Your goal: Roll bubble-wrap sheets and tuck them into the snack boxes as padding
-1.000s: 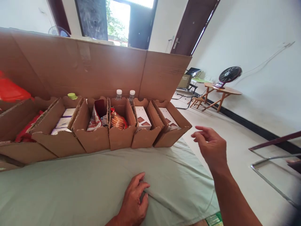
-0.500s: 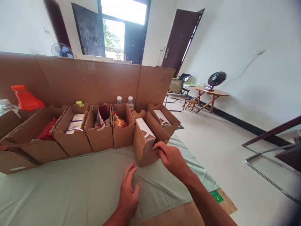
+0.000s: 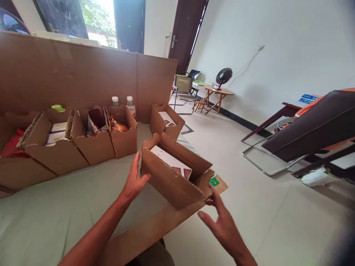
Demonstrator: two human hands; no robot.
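Note:
An open-topped cardboard bin (image 3: pixel 172 188) stands at the table's right front edge, turned at an angle. Inside it lies a white box (image 3: pixel 169 159) with brown printing at its near end. My left hand (image 3: pixel 135 181) is open beside the bin's left far corner, thumb and fingers apart; whether it touches the cardboard I cannot tell. At the near right end, my right hand (image 3: pixel 219 218) is open, its fingers at the bin's notched front wall and its thumb spread away. A second cardboard bin (image 3: pixel 166 122) behind holds a similar white box (image 3: pixel 167 119).
Several cardboard bins (image 3: pixel 100 147) line the left, holding packets and papers. Two capped bottles (image 3: pixel 129 105) and a green cap (image 3: pixel 58 108) show behind them. A tall cardboard panel (image 3: pixel 91 81) backs the table. Beyond stand a folding chair (image 3: pixel 183 87), a fan (image 3: pixel 223 76) and a dark chair (image 3: pixel 307 125).
The bin with the white box has come out of the row toward the front right edge and turned. My right hand has loosened its pinch; my left hand has moved to the bin's side. The view has swung right.

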